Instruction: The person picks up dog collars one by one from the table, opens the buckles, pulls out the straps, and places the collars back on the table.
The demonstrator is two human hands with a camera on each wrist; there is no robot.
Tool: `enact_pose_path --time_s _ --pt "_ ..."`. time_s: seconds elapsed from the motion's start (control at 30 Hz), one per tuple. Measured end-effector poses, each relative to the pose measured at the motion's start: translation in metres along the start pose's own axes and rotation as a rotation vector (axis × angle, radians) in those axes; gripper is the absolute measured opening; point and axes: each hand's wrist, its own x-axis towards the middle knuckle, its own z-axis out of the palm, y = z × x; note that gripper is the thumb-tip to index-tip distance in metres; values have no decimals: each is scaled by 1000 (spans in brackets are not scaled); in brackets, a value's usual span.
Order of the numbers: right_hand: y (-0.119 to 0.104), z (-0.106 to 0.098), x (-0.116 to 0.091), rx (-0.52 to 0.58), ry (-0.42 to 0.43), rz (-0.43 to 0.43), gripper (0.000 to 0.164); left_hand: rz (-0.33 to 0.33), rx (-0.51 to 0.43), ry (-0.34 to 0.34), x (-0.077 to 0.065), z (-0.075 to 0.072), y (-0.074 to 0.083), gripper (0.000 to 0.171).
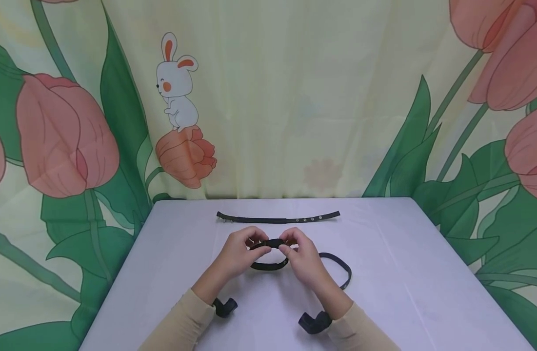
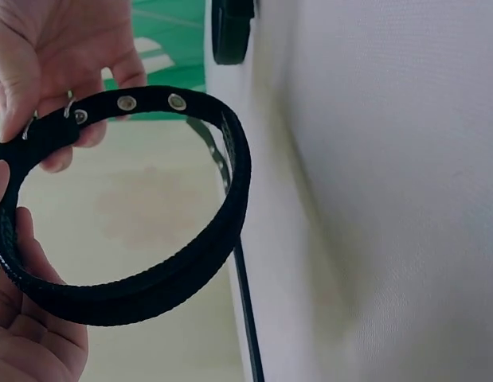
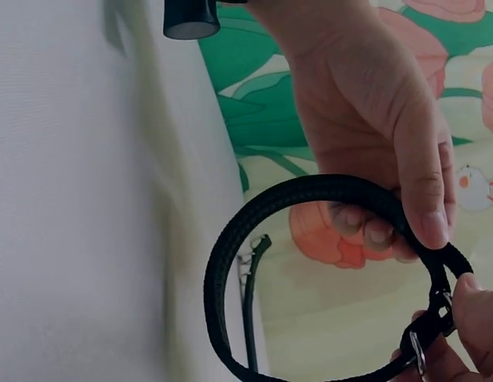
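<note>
A black collar [image 1: 268, 266] with metal eyelets and a buckle is bent into a ring and held above the table between both hands. My left hand [image 1: 236, 251] pinches its left side between thumb and fingers. On the other side, my right hand [image 1: 304, 258] pinches the ring near the overlapping strap. In the left wrist view, the strap end with eyelets [image 2: 127, 103] meets the metal buckle hardware by the right hand's fingers. The right wrist view shows the buckle [image 3: 445, 310] close to the right thumb, partly covered by fingers.
A second black collar [image 1: 268, 220] lies stretched out near the table's far edge. Another black strap [image 1: 346, 270] curves on the table behind the right forearm. Black wrist devices [image 1: 226, 308] sit at both wrists. Behind the white table [image 1: 426, 273] hangs a tulip-patterned curtain [image 1: 268, 97].
</note>
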Motion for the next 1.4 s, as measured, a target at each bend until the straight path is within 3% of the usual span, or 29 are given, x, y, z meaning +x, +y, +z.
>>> enact_pose_path --time_s 0.43,0.87,1.07,1.4 --pt "-6 -2 3 -39 -6 -33 17 9 15 11 1 -5 2 22" --pt "-6 -3 5 87 -6 -40 14 -11 -3 23 1 -8 3 22" --pt "-7 -3 5 121 -14 -39 15 16 -19 10 0 -10 5 22" --pt "-4 1 7 97 2 -46 14 41 -12 -13 2 -8 7 27"
